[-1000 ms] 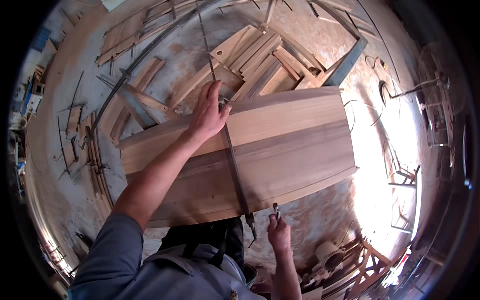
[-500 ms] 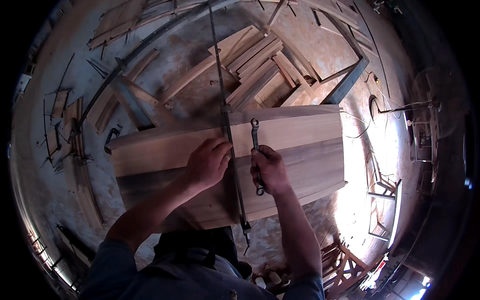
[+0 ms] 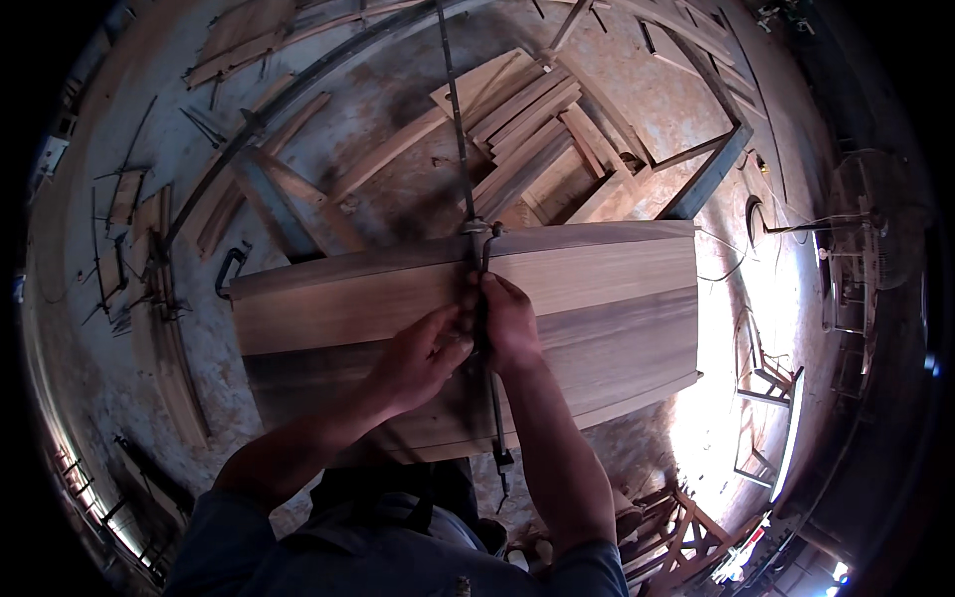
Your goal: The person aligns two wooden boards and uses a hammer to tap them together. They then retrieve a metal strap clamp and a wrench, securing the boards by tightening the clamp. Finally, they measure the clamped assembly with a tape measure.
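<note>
A long bar clamp (image 3: 500, 423) runs from front to back across a wide panel of pale and dark wooden boards (image 3: 607, 328). My right hand (image 3: 509, 320) is wrapped round a dark double-ended ring spanner, whose upper ring (image 3: 495, 231) shows by the clamp's fitting (image 3: 474, 227) at the panel's far edge. The spanner lies nearly in line with the clamp bar, and its lower end is hidden. My left hand (image 3: 423, 360) is beside the bar, fingers curled, their tips against the dark bar or spanner; which one is hard to see.
Beyond the panel lies a stack of sawn boards (image 3: 522, 119) on the stained floor. A C-shaped clamp (image 3: 232, 267) hangs at the panel's left corner. Blue-grey beams (image 3: 708, 169) stand at the far side. To the right are a fan (image 3: 863, 221) and metal frames (image 3: 766, 393).
My right hand has brought the spanner leftward and up against the clamp bar. The left hand has shifted slightly right and nearer, with its fingers now meeting near the right hand.
</note>
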Motion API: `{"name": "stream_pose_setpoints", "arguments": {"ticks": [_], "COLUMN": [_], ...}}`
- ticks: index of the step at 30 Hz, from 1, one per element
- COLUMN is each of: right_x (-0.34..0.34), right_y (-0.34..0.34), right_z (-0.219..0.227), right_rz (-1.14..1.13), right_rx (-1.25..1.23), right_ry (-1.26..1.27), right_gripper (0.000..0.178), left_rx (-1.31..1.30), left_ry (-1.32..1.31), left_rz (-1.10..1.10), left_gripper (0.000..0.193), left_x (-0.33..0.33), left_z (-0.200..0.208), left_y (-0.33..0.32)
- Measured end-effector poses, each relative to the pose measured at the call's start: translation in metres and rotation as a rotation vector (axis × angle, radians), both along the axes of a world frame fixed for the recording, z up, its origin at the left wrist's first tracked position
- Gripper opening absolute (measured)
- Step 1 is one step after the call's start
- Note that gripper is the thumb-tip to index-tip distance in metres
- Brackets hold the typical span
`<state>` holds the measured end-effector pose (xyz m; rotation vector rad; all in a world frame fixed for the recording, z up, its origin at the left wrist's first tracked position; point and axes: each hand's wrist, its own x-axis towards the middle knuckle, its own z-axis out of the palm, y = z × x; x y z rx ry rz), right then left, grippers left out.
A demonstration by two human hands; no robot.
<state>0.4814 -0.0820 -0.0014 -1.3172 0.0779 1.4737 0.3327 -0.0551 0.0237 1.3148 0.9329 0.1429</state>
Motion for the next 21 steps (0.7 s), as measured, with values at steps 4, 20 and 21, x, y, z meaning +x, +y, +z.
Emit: {"name": "stream_pose_setpoints", "arguments": {"ticks": [4, 20, 21], "right_x": [-0.008, -0.102, -0.1], "right_y": [0.01, -0.281, -0.279], "right_z": [-0.014, -0.011, -0.017], "right_rz": [0.29, 0.401, 0.38], "right_rx": [0.022, -0.418, -0.412], "right_ry": [-0.458, -1.188, -1.046], "right_gripper": [0.027, 0.034, 0.037], "left_rx": [0.18, 1.093, 1.106], "left_ry": [0.067, 0.365, 0.361], "left_rz": [0.008, -0.369, -0.385], "left_gripper": [0.044, 0.02, 0.019], "left_x": [-0.003, -0.027, -0.026], "left_z": [0.006, -0.015, -0.013], "left_y": [0.005, 0.081, 0.084]}}
